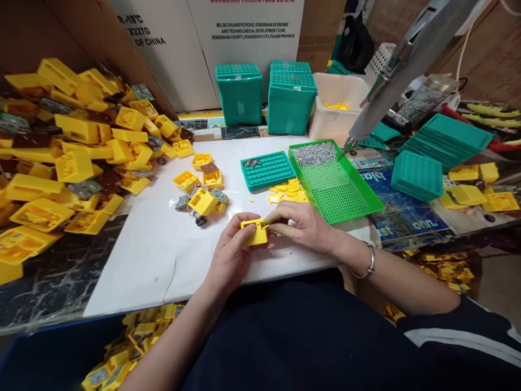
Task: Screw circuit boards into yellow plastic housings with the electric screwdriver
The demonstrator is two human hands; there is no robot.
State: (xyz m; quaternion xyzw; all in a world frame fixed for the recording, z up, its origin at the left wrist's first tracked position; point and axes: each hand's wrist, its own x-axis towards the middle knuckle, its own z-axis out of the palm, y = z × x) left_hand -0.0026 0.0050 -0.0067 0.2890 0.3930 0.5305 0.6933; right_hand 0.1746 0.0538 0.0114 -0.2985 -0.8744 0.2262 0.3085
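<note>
My left hand (235, 247) grips a small yellow plastic case (255, 237) above the white work surface, its thumb across the face. At the case's right edge, my right hand (299, 225) is closed in a pinch on a small yellow piece (266, 226), partly hidden by the fingers. Just behind the hands lies a pile of flat yellow pieces (290, 190). Beyond it a teal tray (268, 171) holds a few small dark parts. A green tray (345, 190) with many screws (315, 154) at its far end stands to the right.
Yellow cases with circuit boards (203, 201) sit left of the hands. A large heap of yellow cases (77, 157) fills the far left. Stacked teal trays (291, 100) and a white bin (340, 122) stand behind. An electric screwdriver (386, 87) hangs over the green tray.
</note>
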